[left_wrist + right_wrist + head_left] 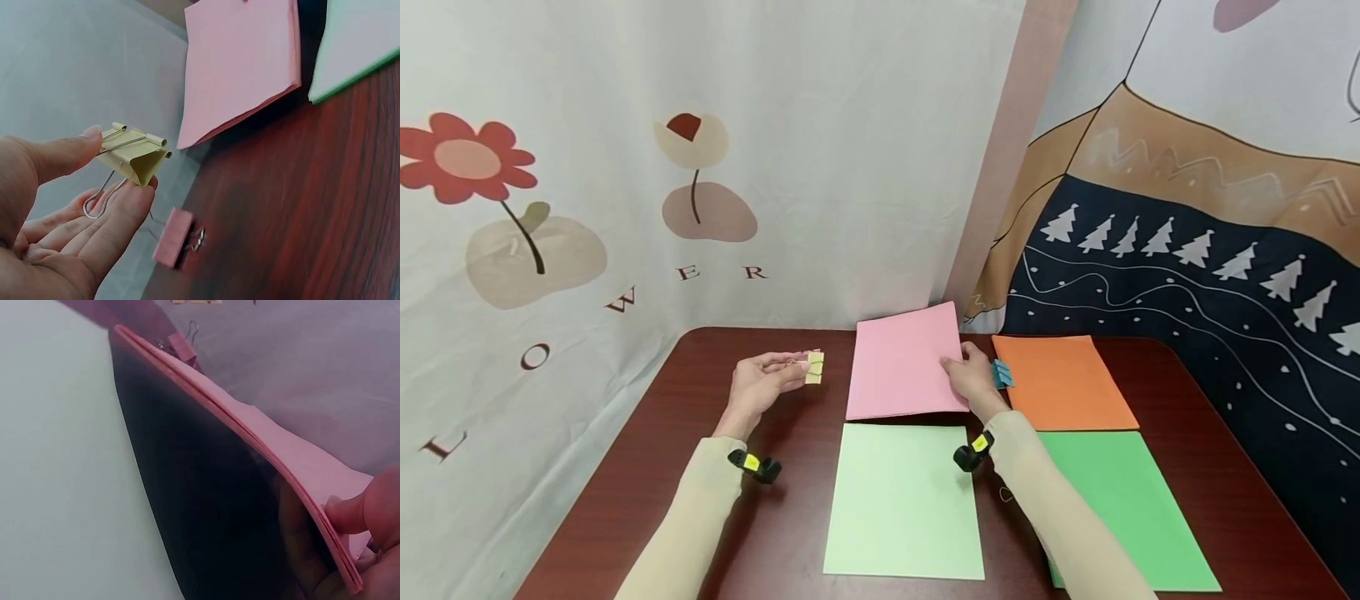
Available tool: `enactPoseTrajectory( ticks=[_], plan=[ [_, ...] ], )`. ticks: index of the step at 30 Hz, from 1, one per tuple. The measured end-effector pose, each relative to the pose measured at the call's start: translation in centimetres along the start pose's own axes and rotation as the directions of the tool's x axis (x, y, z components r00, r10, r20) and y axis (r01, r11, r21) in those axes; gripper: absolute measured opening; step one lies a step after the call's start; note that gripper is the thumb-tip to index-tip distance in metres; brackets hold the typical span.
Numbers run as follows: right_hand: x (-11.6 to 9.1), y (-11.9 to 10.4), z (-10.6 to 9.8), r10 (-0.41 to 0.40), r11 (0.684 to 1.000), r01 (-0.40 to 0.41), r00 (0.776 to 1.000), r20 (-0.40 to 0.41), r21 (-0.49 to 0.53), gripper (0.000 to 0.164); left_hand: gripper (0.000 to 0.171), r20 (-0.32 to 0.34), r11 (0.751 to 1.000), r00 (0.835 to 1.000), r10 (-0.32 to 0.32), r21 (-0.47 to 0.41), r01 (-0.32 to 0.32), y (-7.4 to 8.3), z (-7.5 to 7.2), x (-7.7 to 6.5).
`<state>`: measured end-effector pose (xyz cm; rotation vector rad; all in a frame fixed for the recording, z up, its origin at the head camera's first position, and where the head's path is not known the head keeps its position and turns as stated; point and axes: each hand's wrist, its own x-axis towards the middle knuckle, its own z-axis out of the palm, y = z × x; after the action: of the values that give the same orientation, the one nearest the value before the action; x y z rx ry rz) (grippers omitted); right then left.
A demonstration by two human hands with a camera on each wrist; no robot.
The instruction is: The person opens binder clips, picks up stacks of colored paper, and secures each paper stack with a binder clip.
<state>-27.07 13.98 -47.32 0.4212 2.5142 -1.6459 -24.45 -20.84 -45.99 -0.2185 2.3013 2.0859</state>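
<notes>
My left hand (758,385) pinches a yellow binder clip (134,153) between thumb and fingers, with one wire handle hanging down. Past those fingertips, a pink binder clip (173,239) shows at the table's edge in the left wrist view. A stack of pink paper (906,362) tilts up off the table, its right edge gripped by my right hand (972,379). In the right wrist view the thumb (347,514) lies on top of the stack and fingers go underneath. Just beyond that hand is a blue binder clip (1002,374), at the left edge of the orange paper (1063,383).
Light green paper (904,504) lies in front of the pink stack. Brighter green paper (1138,504) is at the right, partly under my right sleeve (1060,500). A printed curtain (820,167) hangs behind the dark red table (625,500).
</notes>
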Motion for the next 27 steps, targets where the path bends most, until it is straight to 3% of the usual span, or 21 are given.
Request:
enactPoseTrajectory(
  ticks=[10,20,27],
  plan=[
    [-1.3,-0.3,-1.4,-0.055,0.996,0.059,0.995,-0.079,0.061,0.031,0.047,0.027,0.997,0.999,0.031,-0.077,-0.029,1.1,1.9,-0.8],
    [-2.8,0.7,-3.9,-0.075,0.992,0.084,0.992,-0.1,0.091,0.04,0.043,0.065,0.985,0.997,0.048,-0.167,-0.037,2.0,3.8,-1.8],
    [-4.2,1.5,-4.5,-0.099,0.984,0.112,0.99,-0.098,0.137,0.034,0.046,0.078,0.972,0.996,0.038,-0.235,-0.019,2.1,4.3,-2.1]
  ],
)
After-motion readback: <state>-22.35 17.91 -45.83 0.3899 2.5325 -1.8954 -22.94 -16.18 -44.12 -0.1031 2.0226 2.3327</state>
